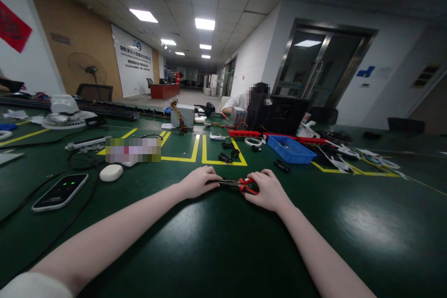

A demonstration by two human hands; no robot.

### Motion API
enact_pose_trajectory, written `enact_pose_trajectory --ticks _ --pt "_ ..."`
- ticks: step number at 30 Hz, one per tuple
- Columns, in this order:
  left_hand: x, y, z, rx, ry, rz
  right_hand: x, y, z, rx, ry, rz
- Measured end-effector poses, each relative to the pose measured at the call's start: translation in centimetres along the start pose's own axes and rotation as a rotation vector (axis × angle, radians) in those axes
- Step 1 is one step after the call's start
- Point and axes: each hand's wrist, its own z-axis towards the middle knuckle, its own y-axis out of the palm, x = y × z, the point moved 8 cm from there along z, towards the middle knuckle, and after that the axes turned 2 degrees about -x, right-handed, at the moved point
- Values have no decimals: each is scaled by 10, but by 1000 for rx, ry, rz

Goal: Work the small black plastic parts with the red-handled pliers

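Red-and-black handled long-nose pliers (pixel 234 183) are gripped in my right hand (pixel 268 192), their jaws pointing left over the green table. My left hand (pixel 197 182) is pinched closed at the jaw tips. A small dark bit shows between its fingertips, too small to name, and I cannot tell whether it is the tips or a separate piece. Beyond the hands, several small black parts (pixel 225 158) lie in and beside a yellow-taped rectangle (pixel 224 163). Another black part (pixel 281 165) lies past my right hand.
A blue tray (pixel 291 150) stands beyond my right hand. To the left lie a white rounded case (pixel 111 172), a black device with green lights (pixel 61 192) and dark cables. Farther back are a metal power supply (pixel 186 117), a black computer case (pixel 284 115) and a seated person (pixel 237 101).
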Motion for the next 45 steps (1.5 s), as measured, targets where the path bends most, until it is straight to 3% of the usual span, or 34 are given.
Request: enact_pose_trajectory --ticks 22,36,45 --pt "3 1 0 4 46 -32 7 3 2 5 -25 -35" --pt "1 -1 2 20 20 -126 9 -6 1 47 -15 -1" --pt "-9 2 3 22 7 -194 3 -4 3 6 -15 -19"
